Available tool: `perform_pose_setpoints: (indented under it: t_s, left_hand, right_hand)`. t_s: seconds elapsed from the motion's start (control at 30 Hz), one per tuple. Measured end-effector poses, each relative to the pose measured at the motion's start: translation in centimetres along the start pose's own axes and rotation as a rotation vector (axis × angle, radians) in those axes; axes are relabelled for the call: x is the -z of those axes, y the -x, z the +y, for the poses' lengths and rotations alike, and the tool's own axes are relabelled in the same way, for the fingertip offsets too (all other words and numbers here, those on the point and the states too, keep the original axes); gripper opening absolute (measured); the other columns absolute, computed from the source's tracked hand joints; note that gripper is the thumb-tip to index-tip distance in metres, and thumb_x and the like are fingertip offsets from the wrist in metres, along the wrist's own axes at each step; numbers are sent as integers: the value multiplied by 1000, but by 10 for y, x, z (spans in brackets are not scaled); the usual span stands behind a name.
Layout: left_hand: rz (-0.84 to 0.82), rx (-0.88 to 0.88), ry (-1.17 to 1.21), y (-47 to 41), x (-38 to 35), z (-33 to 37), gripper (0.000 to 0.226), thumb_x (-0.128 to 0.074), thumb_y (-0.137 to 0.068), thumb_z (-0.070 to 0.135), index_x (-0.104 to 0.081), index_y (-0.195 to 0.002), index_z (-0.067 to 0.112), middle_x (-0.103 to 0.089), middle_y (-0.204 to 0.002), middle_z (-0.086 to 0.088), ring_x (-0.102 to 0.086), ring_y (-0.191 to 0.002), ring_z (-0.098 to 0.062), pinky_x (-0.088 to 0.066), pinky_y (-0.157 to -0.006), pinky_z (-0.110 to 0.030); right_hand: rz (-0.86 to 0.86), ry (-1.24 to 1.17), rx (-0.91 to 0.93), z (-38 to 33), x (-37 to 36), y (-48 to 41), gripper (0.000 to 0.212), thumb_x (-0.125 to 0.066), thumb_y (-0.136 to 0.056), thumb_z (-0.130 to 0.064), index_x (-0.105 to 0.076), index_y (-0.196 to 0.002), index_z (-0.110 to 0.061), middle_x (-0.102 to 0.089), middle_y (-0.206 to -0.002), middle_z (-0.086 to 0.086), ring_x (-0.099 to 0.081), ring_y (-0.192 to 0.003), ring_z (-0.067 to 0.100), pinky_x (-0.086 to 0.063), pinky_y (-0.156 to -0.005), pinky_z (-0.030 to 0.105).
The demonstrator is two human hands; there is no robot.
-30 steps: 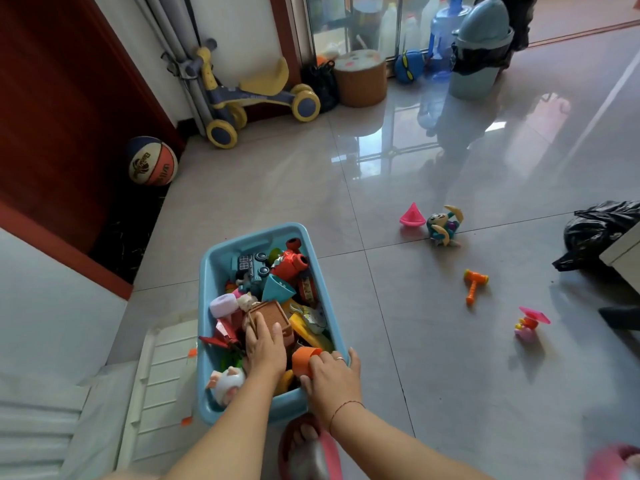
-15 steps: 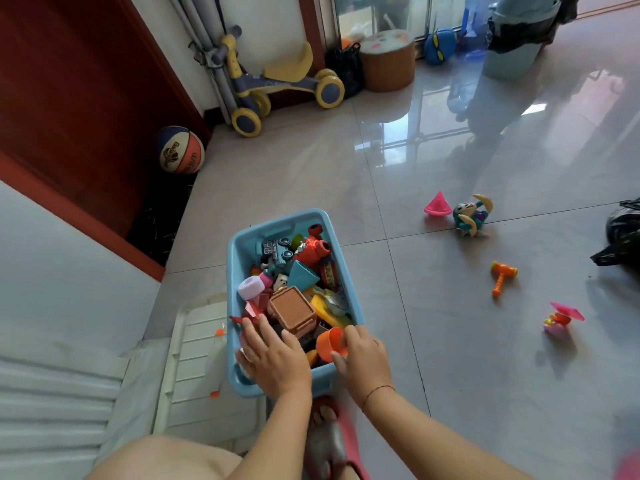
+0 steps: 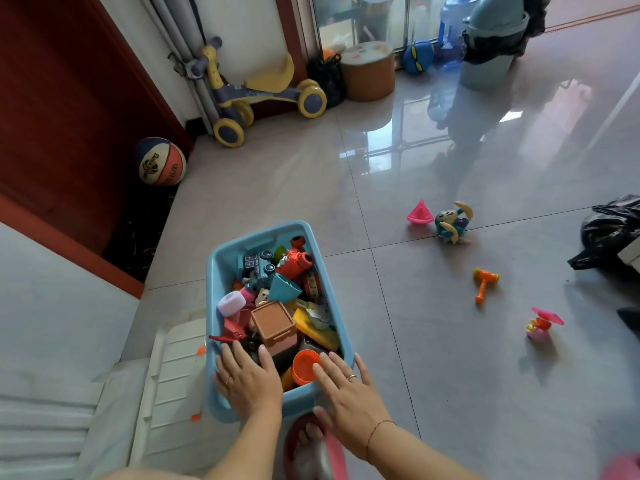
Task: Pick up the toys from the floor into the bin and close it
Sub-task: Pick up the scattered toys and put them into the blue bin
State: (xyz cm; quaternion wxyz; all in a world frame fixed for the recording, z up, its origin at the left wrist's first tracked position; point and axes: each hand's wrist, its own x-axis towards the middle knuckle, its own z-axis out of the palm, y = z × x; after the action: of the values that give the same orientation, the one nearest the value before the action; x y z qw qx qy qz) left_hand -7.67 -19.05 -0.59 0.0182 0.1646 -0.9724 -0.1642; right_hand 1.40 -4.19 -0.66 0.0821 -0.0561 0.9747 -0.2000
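The blue bin stands on the floor in front of me, piled with toys and uncovered. Its white lid lies flat on the floor to its left. My left hand rests palm down on the near rim, fingers spread over the toys. My right hand lies flat on the near right corner, fingertips beside an orange cup inside the bin. Out on the tiles to the right lie a pink boat, a teal and yellow figure, an orange hammer and a pink toy.
My foot in a pink slipper is just behind the bin. A basketball and a ride-on scooter stand by the far wall, with a brown stool and a lidded waste bin. A black bag lies at the right.
My right hand has let go of the orange cup, which now lies in the bin. My left hand has drawn back from the brown toy to the near rim.
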Motion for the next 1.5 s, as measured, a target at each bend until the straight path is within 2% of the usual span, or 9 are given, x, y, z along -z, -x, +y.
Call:
perform_pose_setpoints:
  t_s: [0.1,0.3,0.53,0.67,0.83,1.03,1.2,1.37,1.5]
  left_hand:
    - [-7,-47,39,-31,8,13,71,-20,-93,52,-27,-147,7,-25,-154,-17,-20,-143,-33,-11,-118,-48]
    - [-151,-24,-261,-82,10,10,69,-32,-96,49,-13,-150,11,-14,-158,-13,-9,-146,-31,-5,-117,-50]
    - [-92,-529,37,-28,-12,160,64,-48,-94,33,-24,-148,6,-24,-155,-14,-16,-145,-29,-8,-118,-42]
    - [-295,-725,56,26,-50,247,57,-46,-95,36,-29,-145,15,-26,-154,-6,-24,-140,-26,-19,-115,-40]
    - [-552,-795,-28,60,-123,308,57,-44,-95,40,-27,-145,17,-29,-149,-3,-33,-135,-23,-29,-107,-34]
    - [-817,-737,-172,85,-205,345,58,-43,-95,41,-25,-146,20,-34,-144,-4,-41,-128,-25,-36,-103,-36]
    - [-857,-705,-191,101,-246,377,48,-45,-95,39,-34,-135,16,-41,-135,-6,-45,-123,-27,-38,-99,-38]
    - [-877,-589,-167,104,-268,391,45,-52,-92,38,-38,-127,14,-44,-133,-6,-45,-126,-27,-39,-100,-38]
    - [-890,-619,-223,100,-278,390,34,-50,-95,27,-42,-125,13,-51,-131,-9,-48,-124,-29,-41,-97,-38]
  right_hand:
    - [29,-13,-15,-2,-2,-4,60,-38,-77,-58,-59,-124,-26,-59,-133,-2,-55,-123,17,-10,-108,46]
    - [110,-58,-133,1,13,-14,59,-39,-82,-59,-47,-133,-32,-52,-139,-5,-51,-127,13,-13,-109,38]
    - [341,-279,-576,133,42,-3,75,-26,-81,-57,-24,-148,-25,-22,-156,5,-30,-139,26,-16,-116,41]
    - [430,-317,-921,232,61,13,73,-52,-88,-45,-21,-149,-22,-17,-156,12,-24,-141,28,-24,-112,41]
    - [485,-460,-1243,328,60,42,79,-68,-79,-35,-26,-145,-25,-31,-143,12,-40,-126,35,-38,-103,45]
    - [357,-523,-1257,377,22,51,82,-68,-81,-36,-20,-148,-31,-36,-132,12,-55,-113,31,-45,-93,39]
    - [540,-548,-1249,383,5,33,73,-78,-71,-9,-46,-136,-22,-43,-104,5,-62,-91,30,-47,-82,35]
    - [610,-439,-1104,367,-20,27,86,-80,-52,8,-47,-111,-45,-47,-91,-6,-65,-70,8,-45,-60,16]
    - [613,-510,-1034,362,-27,29,86,-73,-56,16,-48,-108,-46,-50,-91,-1,-56,-65,-9,-32,-66,-12]
